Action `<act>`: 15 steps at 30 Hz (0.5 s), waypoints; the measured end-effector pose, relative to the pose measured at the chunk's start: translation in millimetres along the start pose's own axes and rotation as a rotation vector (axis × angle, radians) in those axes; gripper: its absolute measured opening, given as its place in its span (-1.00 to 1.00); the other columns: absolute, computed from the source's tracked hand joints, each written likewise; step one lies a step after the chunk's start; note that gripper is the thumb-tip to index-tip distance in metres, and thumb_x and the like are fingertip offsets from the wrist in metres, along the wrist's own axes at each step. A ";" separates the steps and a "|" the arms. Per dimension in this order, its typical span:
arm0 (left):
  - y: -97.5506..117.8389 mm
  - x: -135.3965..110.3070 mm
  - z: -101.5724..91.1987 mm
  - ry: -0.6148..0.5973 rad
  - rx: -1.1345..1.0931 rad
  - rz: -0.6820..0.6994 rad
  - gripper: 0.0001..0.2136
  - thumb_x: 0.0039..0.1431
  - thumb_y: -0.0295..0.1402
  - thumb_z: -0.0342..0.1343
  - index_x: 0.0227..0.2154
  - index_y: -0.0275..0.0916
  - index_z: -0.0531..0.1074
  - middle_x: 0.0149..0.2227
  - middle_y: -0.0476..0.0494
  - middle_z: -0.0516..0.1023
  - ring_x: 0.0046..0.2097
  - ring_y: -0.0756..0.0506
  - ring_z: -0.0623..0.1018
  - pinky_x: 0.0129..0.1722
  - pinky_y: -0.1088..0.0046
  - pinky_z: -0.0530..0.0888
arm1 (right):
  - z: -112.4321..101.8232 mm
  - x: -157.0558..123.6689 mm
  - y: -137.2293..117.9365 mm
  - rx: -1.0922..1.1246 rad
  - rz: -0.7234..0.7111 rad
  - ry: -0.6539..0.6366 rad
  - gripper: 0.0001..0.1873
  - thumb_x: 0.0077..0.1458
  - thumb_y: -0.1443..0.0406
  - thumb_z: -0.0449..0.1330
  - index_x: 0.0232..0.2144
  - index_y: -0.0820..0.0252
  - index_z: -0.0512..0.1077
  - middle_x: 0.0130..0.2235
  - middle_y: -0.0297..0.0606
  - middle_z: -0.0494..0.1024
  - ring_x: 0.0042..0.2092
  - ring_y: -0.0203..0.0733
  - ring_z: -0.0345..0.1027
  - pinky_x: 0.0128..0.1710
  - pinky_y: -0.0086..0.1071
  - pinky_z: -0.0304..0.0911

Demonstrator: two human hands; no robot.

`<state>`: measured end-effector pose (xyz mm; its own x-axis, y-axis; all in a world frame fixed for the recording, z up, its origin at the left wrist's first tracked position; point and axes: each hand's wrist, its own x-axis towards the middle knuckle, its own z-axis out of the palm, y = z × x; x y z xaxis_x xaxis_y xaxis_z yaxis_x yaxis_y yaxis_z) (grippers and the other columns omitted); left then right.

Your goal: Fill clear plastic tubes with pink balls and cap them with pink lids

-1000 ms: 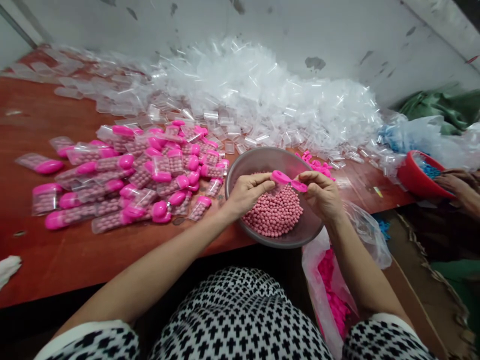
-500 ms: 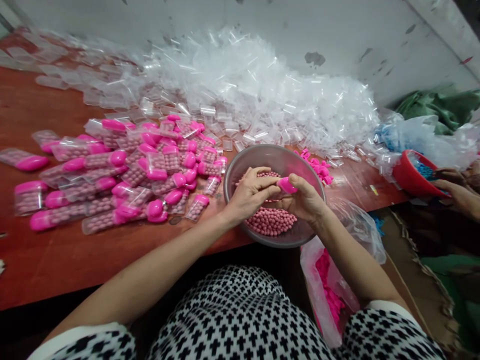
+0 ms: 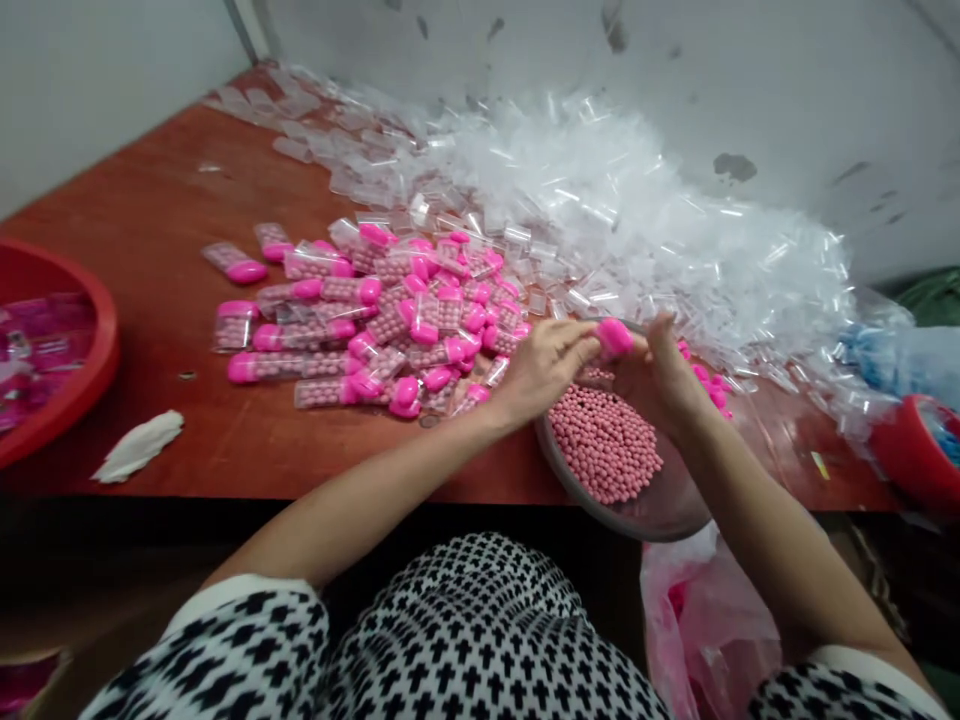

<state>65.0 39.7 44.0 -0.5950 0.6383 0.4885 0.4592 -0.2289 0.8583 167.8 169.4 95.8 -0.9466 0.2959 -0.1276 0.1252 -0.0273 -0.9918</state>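
My left hand (image 3: pixel 546 368) is closed around a small container whose bright pink cap (image 3: pixel 615 337) points right; its body is hidden by my fingers. Close to the cap, my right hand (image 3: pixel 670 378) has its thumb raised and apart, the palm facing the cap. Whether it touches the cap I cannot tell. Both hands are above a grey bowl (image 3: pixel 679 505) partly filled with round pink beads (image 3: pixel 604 440). To the left lies a heap of clear containers (image 3: pixel 390 325) filled with pink beads and closed with pink caps.
A large pile of clear empty containers (image 3: pixel 600 190) runs along the wall. Loose pink caps (image 3: pixel 712 388) lie behind the bowl. A red basin (image 3: pixel 105 330) stands left, near a white scrap (image 3: pixel 139 447). Another red container (image 3: pixel 911 460) is at right. A plastic bag (image 3: pixel 727 620) hangs below the table edge.
The view has swung left, bringing the red basin into sight. My right thumb has come off the pink cap and that hand has opened. My left hand still holds the container.
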 end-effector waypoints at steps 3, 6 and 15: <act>-16.3 18.4 -51.5 0.123 0.266 -0.073 -0.71 0.36 -0.28 0.01 -0.03 -0.20 0.58 -0.09 -0.18 0.65 0.06 -0.21 0.54 0.15 0.20 0.40 | -7.1 44.8 -17.5 -0.467 -0.203 0.031 -0.36 0.06 -0.23 0.17 -0.16 0.16 0.54 -0.16 -0.18 0.61 -0.06 -0.10 0.49 -0.01 -0.19 0.39; -32.7 23.1 -85.9 0.173 0.618 -0.203 -0.61 0.34 -0.33 0.02 0.19 -0.24 0.41 0.15 -0.25 0.53 0.30 -0.32 0.32 0.33 -0.02 0.17 | -15.0 97.0 -22.3 -1.026 -0.163 -0.084 -0.63 0.05 0.06 0.30 -0.22 0.22 0.57 -0.22 -0.21 0.63 -0.16 -0.12 0.48 -0.07 -0.23 0.34; -63.2 -2.1 -70.8 -0.123 0.878 -0.167 -0.59 0.30 -0.37 0.05 0.20 -0.19 0.37 0.49 -0.16 -0.13 0.47 -0.45 -0.18 0.36 -0.29 -0.35 | 2.1 189.5 27.6 -1.780 0.243 -0.576 -0.67 -0.35 0.15 0.51 -0.54 0.23 0.57 -0.50 -0.24 0.54 -0.40 -0.16 0.42 -0.36 -0.35 0.31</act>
<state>-9.4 0.8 -0.2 -0.6472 0.6989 0.3045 0.7417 0.4849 0.4635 -8.7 222.7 44.2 -0.7869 0.1147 -0.6063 0.0169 0.9862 0.1646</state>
